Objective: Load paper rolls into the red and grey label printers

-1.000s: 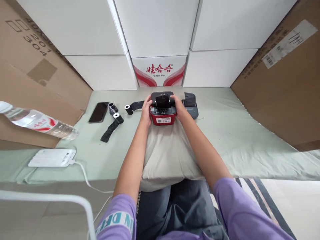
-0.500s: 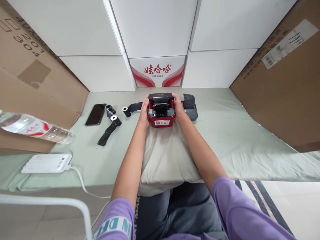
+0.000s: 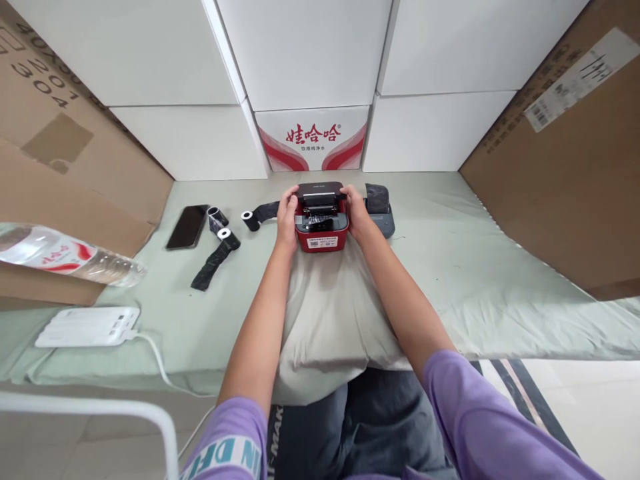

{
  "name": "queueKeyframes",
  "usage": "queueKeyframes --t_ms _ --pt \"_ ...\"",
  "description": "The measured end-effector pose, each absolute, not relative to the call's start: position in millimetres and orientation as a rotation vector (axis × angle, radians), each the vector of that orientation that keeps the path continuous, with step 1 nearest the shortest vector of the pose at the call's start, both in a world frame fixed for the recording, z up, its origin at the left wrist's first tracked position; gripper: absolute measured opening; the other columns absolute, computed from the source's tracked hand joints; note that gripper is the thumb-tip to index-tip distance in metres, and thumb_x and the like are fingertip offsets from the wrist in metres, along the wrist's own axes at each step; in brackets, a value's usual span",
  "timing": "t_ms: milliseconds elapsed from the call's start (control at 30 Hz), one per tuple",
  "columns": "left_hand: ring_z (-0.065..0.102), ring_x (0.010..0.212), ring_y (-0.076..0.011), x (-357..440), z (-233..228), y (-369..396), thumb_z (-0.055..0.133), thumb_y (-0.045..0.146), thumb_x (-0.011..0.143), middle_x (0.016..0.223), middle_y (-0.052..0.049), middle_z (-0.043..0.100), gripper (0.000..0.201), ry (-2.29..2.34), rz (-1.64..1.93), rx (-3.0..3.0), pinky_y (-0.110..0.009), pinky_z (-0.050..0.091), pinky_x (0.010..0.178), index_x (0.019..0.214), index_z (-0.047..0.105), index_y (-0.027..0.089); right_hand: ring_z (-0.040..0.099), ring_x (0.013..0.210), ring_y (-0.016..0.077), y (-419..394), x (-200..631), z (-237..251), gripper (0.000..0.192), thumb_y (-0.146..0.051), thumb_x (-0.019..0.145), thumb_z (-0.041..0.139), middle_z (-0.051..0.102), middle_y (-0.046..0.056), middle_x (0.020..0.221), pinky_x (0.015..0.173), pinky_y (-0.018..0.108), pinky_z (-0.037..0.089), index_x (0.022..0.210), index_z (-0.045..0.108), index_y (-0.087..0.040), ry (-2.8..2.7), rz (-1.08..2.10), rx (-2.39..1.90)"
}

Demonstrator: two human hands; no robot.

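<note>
A small red and black label printer (image 3: 321,230) rests on the far end of a beige pillow (image 3: 330,313). Its black lid stands open at the back, showing the roll bay. My left hand (image 3: 287,219) grips the printer's left side and my right hand (image 3: 356,213) grips its right side, thumbs up near the lid. A grey printer (image 3: 384,217) with a dark roll on top sits just right of my right hand. Black label rolls lie to the left: one partly unrolled roll (image 3: 257,216) beside my left hand, two more rolls (image 3: 218,233) farther left.
A black phone (image 3: 187,226) lies left of the rolls. A white power bank (image 3: 87,326) with a cable sits near the left front edge. A water bottle (image 3: 70,257) lies at far left. Cardboard (image 3: 565,153) and white boxes (image 3: 310,53) wall in the green sheet (image 3: 475,267).
The printer's lid has swung up and back, exposing the inside. Both hands stayed on the printer's sides. The camera view shifted slightly.
</note>
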State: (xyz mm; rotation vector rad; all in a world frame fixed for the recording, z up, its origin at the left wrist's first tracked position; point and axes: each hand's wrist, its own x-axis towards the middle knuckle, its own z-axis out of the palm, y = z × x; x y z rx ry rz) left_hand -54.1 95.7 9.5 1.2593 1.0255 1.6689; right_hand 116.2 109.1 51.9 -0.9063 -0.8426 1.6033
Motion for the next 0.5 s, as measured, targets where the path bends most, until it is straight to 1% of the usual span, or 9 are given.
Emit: queueKeyframes --t_ms 100,167,267,367,500 --pt "0.059 0.135 -0.0248 -53.7 9.5 95.2 0.066 0.058 0.088 0.136 -0.006 0.067 0.042 1.039 1.74 1.236 -0.038 0.043 0.118 0.115 0.068 0.026 0.067 0.081 0.0225 109.8 117.8 50.8 0.035 -0.057 0.077 0.067 0.062 -0.002 0.066 0.072 0.033 0.055 0.085 0.06 -0.024 -0.865 1.586 -0.899" --pt "0.061 0.132 -0.0247 -53.7 9.7 95.2 0.069 0.055 0.086 0.134 -0.006 0.068 0.039 1.055 1.719 1.234 -0.038 0.044 0.117 0.112 0.068 0.026 0.065 0.08 0.0216 110.5 118.7 50.3 0.029 -0.051 0.075 0.066 0.061 -0.003 0.066 0.07 0.032 0.054 0.085 0.059 -0.025 -0.883 1.57 -0.888" --pt "0.059 0.135 -0.0273 -54.4 9.6 96.4 0.072 0.052 0.081 0.137 -0.007 0.067 0.043 1.055 1.674 1.237 -0.04 0.044 0.116 0.114 0.066 0.026 0.062 0.077 0.0202 111.6 120.0 49.1 0.023 -0.043 0.071 0.063 0.06 -0.003 0.068 0.068 0.031 0.051 0.085 0.058 -0.025 -0.903 1.559 -0.895" --pt "0.054 0.142 -0.0299 -56.2 7.8 99.4 0.075 0.046 0.078 0.14 -0.008 0.066 0.049 1.021 1.639 1.245 -0.042 0.041 0.12 0.121 0.065 0.026 0.059 0.073 0.0192 113.2 120.9 47.1 0.024 -0.041 0.068 0.062 0.058 -0.004 0.069 0.067 0.032 0.05 0.086 0.058 -0.025 -0.935 1.547 -0.888" --pt "0.048 0.148 -0.0303 -59.2 3.4 104.2 0.073 0.035 0.075 0.143 -0.006 0.065 0.053 1.0 1.61 1.246 -0.042 0.038 0.124 0.127 0.065 0.028 0.058 0.07 0.0188 116.2 120.7 44.1 0.024 -0.035 0.066 0.063 0.055 -0.004 0.066 0.065 0.032 0.048 0.088 0.061 -0.025 -0.914 1.535 -0.897"
